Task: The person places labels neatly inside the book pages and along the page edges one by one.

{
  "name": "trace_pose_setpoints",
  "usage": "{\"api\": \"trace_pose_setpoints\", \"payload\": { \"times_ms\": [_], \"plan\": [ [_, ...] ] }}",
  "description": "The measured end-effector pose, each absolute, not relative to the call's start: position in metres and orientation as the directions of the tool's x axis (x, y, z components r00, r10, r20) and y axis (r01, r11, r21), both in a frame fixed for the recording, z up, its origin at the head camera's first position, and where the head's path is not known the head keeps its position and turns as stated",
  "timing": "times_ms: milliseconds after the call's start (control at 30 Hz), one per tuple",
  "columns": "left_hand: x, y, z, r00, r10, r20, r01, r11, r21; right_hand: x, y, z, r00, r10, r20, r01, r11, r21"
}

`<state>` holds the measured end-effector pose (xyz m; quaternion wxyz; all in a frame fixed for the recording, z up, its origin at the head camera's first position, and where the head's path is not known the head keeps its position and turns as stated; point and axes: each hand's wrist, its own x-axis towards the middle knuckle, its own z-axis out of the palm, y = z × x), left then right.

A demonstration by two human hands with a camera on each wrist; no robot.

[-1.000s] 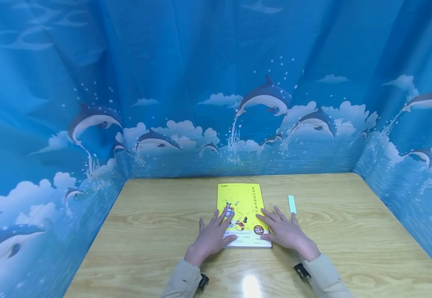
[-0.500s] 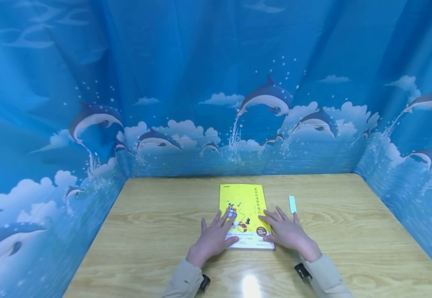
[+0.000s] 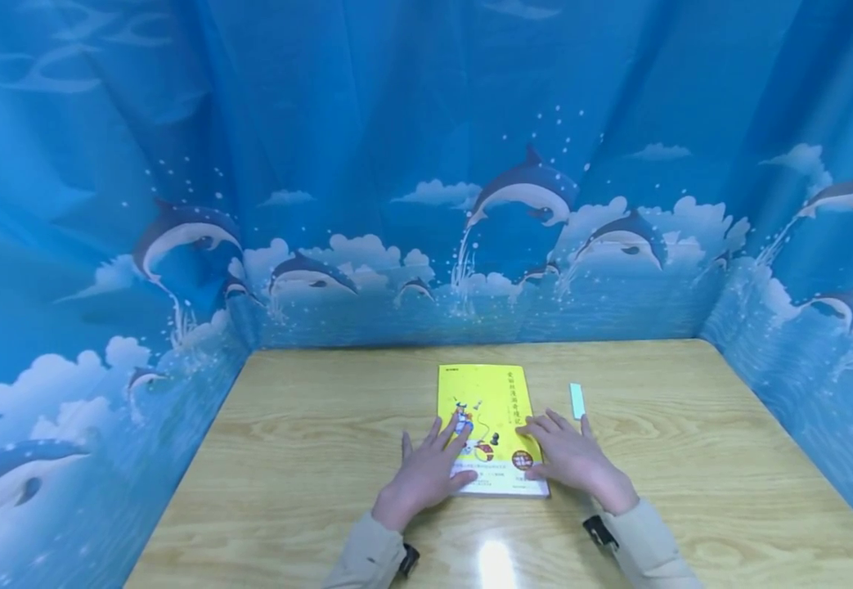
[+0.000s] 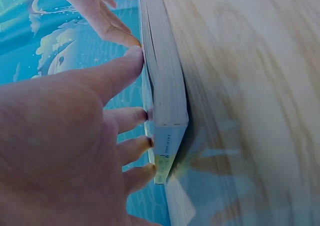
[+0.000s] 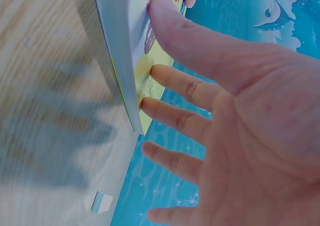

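While the book (image 3: pixel 481 388) is being borne flat on the desk (image 3: pixel 301 433), its cover is being touched from both sides by the left hand (image 3: pixel 426 473) and the right hand (image 3: pixel 576 458), fingers spread wide and nothing being gripped. A sideways slip is probably being risked through uneven pressing, and the pale strip (image 3: pixel 576 401) is being exposed to a nudge by the right hand's nearness.

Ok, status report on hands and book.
Left fingers touch the yellow book. Some right fingers do too. It's closed on the table. Pale strip right of it, apparently not blocking.
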<state>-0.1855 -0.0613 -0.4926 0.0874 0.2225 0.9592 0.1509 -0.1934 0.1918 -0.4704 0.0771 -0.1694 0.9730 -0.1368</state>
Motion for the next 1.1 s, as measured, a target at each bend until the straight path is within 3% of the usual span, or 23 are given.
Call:
{"api": "trace_pose_setpoints", "payload": {
  "times_ms": [633,833,1100],
  "plan": [
    [-0.182,-0.058,-0.491,-0.882,0.456,-0.120,0.406,0.864,0.297,-0.195,0.192,-0.472,-0.934,-0.346,-0.090,-0.305,0.904,-0.300],
    [-0.183,-0.057,-0.487,-0.882,0.459,-0.110,0.401,0.851,0.340,-0.194,0.192,-0.473,-0.940,-0.330,-0.090,-0.290,0.907,-0.305],
    [-0.180,-0.050,-0.486,-0.851,0.523,-0.052,0.491,0.826,0.276,-0.183,0.200,-0.483,-0.924,-0.382,0.031,-0.377,0.889,-0.262]
  ]
}}
